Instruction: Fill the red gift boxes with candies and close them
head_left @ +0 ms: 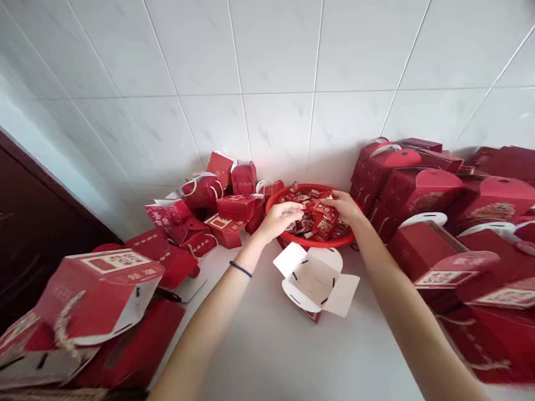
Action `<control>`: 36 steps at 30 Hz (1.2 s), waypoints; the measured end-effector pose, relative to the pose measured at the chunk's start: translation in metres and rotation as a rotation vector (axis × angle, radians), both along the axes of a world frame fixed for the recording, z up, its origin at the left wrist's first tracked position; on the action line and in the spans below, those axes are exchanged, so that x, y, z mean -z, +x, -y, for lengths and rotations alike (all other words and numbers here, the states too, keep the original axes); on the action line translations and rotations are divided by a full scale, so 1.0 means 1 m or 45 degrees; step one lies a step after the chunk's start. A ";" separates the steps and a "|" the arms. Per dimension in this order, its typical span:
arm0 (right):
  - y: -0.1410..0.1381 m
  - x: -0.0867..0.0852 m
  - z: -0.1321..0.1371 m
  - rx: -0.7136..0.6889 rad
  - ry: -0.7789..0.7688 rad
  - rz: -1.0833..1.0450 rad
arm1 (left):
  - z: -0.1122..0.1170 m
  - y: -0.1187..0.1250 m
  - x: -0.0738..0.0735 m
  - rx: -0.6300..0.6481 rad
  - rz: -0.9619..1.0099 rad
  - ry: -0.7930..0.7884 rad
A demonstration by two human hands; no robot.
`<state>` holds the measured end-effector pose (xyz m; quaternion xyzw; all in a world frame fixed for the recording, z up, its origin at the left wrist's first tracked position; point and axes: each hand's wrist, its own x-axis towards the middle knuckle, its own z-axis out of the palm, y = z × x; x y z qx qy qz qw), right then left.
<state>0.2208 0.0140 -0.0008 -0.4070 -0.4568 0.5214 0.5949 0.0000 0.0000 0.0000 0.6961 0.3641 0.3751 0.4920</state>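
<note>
Over the left part of a round red basin (pixel 354 240) is my left hand (pixel 281 220), fingers stretched out and slightly apart, tips close to the red-wrapped candies (pixel 307 223) heaped inside. My right hand (pixel 345 207) reaches in from the other side, its fingers closed on a red candy packet (pixel 326 209) at the top of the heap. In front of the basin an open gift box (pixel 316 280) stands with its white flaps spread outward. The inside that shows is pale, with dark slots near its corners.
Many red gift boxes with handles are stacked on the right (pixel 422 189). More red boxes (pixel 240 207) sit at the back left, and a large tilted one (pixel 104 289) lies nearer on the left. A white tiled wall (pixel 276 128) rises behind the pale tabletop (pixel 267 334).
</note>
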 end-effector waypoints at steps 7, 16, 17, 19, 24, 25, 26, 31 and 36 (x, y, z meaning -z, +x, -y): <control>0.004 0.016 0.009 0.063 0.009 -0.031 | -0.027 0.057 0.011 -0.065 -0.048 0.155; 0.003 0.016 0.020 -0.124 -0.123 -0.028 | -0.040 0.062 0.024 -0.058 0.122 0.204; 0.002 0.016 0.021 -0.137 -0.129 -0.029 | -0.041 0.062 0.024 -0.062 0.125 0.215; 0.002 0.016 0.023 -0.115 -0.122 -0.048 | -0.043 0.061 0.025 -0.071 0.132 0.229; 0.006 0.016 0.021 0.017 -0.078 -0.161 | -0.045 0.063 0.027 -0.055 0.152 0.218; 0.006 0.016 0.020 0.026 -0.076 -0.183 | -0.045 0.063 0.028 -0.038 0.146 0.214; 0.006 0.017 0.020 0.034 -0.073 -0.203 | -0.044 0.063 0.028 -0.026 0.138 0.210; 0.012 0.021 0.015 0.191 0.006 -0.368 | -0.045 0.063 0.025 -0.135 0.116 0.199; 0.026 0.024 0.009 0.397 0.060 -0.586 | -0.055 0.057 0.020 -0.338 0.027 0.238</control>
